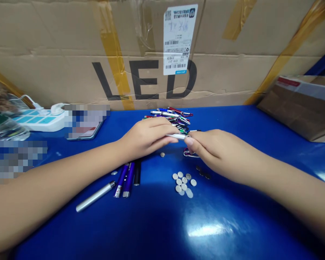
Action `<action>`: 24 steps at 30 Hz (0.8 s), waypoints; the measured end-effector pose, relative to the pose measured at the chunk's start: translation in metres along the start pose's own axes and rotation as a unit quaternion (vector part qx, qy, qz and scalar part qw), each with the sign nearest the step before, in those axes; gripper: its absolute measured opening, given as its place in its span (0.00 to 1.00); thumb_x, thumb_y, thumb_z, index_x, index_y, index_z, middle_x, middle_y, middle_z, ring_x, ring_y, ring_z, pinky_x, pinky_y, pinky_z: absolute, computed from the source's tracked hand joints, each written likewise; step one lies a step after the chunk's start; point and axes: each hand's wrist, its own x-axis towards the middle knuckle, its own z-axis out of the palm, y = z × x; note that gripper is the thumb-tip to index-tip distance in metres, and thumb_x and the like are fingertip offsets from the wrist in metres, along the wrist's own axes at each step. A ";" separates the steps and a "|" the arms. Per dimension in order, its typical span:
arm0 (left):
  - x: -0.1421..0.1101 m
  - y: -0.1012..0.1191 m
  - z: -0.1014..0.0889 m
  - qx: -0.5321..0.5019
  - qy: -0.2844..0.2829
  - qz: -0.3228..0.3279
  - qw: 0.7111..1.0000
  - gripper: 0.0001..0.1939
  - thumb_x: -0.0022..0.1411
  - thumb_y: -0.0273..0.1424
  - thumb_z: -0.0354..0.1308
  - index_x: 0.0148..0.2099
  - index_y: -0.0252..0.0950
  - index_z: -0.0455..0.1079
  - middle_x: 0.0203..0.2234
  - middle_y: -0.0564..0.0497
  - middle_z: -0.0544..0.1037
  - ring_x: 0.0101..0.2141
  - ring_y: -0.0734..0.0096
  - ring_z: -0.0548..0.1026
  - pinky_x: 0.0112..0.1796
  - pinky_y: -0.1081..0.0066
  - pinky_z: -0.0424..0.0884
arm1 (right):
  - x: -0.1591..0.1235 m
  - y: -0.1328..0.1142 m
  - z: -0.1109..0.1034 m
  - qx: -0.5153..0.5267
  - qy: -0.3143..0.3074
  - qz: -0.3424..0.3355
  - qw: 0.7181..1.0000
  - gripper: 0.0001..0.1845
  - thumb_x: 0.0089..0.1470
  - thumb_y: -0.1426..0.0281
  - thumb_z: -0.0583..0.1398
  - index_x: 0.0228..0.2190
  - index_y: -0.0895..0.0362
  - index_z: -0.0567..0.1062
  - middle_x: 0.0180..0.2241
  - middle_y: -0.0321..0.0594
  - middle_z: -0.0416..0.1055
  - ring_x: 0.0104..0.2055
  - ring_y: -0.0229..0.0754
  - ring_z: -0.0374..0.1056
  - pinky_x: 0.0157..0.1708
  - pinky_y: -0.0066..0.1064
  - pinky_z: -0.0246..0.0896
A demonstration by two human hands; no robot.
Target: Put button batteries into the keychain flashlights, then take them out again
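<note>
My left hand (154,135) is closed around a small silver penlight (177,136), held nearly level above the table. The thumb and fingers of my right hand (213,148) pinch its right end. A small carabiner clip (191,153) shows beneath my right hand; I cannot tell if it hangs from the penlight. Just behind my hands lies a pile of penlights (169,113) in silver, red, blue and green. In front is a cluster of button cells (182,183), with several darker cells (203,172) to its right and a single one (162,154) near my left hand.
Blue penlights (126,180), a black one (137,174) and a silver tube (95,196) lie by my left forearm. A white power strip (40,119) and a phone (88,126) are at the left. A large cardboard box (70,43) stands behind the blue table (141,231); a brown box (300,104) is right.
</note>
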 end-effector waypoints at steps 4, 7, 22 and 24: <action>0.001 0.003 -0.001 -0.013 0.021 -0.010 1.000 0.10 0.68 0.32 0.51 0.45 0.34 0.71 0.37 0.47 0.79 0.39 0.72 0.76 0.42 0.73 0.71 | 0.000 0.000 -0.002 -0.178 0.075 -0.005 0.981 0.18 0.61 0.58 0.46 0.26 0.54 0.64 0.20 0.39 0.66 0.19 0.40 0.57 0.21 0.30 0.40; -0.001 0.005 -0.001 0.000 0.036 0.011 0.999 0.09 0.67 0.32 0.53 0.45 0.34 0.71 0.37 0.47 0.79 0.38 0.73 0.76 0.41 0.74 0.71 | 0.000 -0.003 -0.002 -0.121 0.071 -0.028 0.990 0.19 0.60 0.58 0.48 0.22 0.54 0.63 0.18 0.37 0.64 0.19 0.39 0.57 0.22 0.30 0.40; -0.002 0.005 0.001 0.018 0.006 -0.036 0.999 0.20 0.68 0.44 0.47 0.51 0.34 0.67 0.42 0.46 0.79 0.43 0.68 0.76 0.43 0.72 0.68 | 0.004 -0.006 0.011 0.406 -0.020 0.089 0.909 0.25 0.63 0.54 0.46 0.21 0.55 0.65 0.09 0.28 0.55 0.13 0.33 0.48 0.16 0.25 0.47; -0.001 0.005 0.001 -0.016 -0.014 -0.085 0.996 0.20 0.71 0.41 0.41 0.49 0.33 0.68 0.41 0.47 0.79 0.42 0.69 0.77 0.41 0.74 0.69 | 0.003 -0.006 0.006 0.338 0.003 0.079 0.938 0.25 0.62 0.53 0.47 0.21 0.55 0.65 0.11 0.28 0.56 0.13 0.32 0.50 0.15 0.25 0.47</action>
